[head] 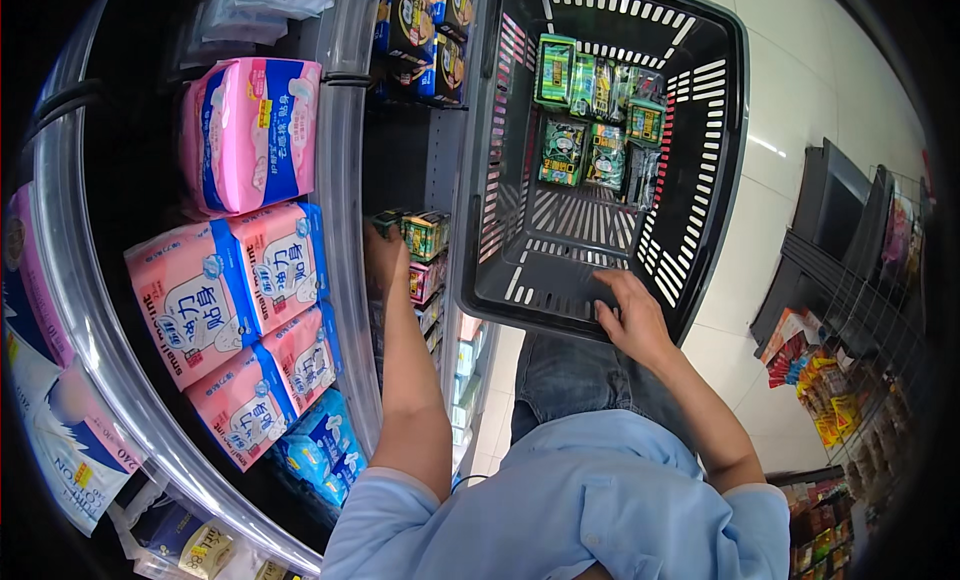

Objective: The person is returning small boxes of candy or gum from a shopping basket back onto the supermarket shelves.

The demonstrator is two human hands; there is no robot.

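My left hand (388, 254) reaches into a shelf bay on the left, at a green patterned packet (425, 235) on top of a stack; its fingertips are partly hidden, so its grip is unclear. Under that packet lies a pink one (426, 280). My right hand (634, 316) is over the near end of a black plastic shopping basket (466, 205), fingers apart and holding nothing. Several green and black packets lie at the basket's far end, among them an upright green one (555, 71) and a flat one (562, 152).
Pink packs of sanitary pads (259, 134) and blue packs (322, 445) fill the shelves at left, behind a clear curved shelf edge (345, 167). Black and blue boxes (409, 25) stand above my left hand. A wire rack (862, 370) with snack packets is at right, beyond the tiled floor (780, 205).
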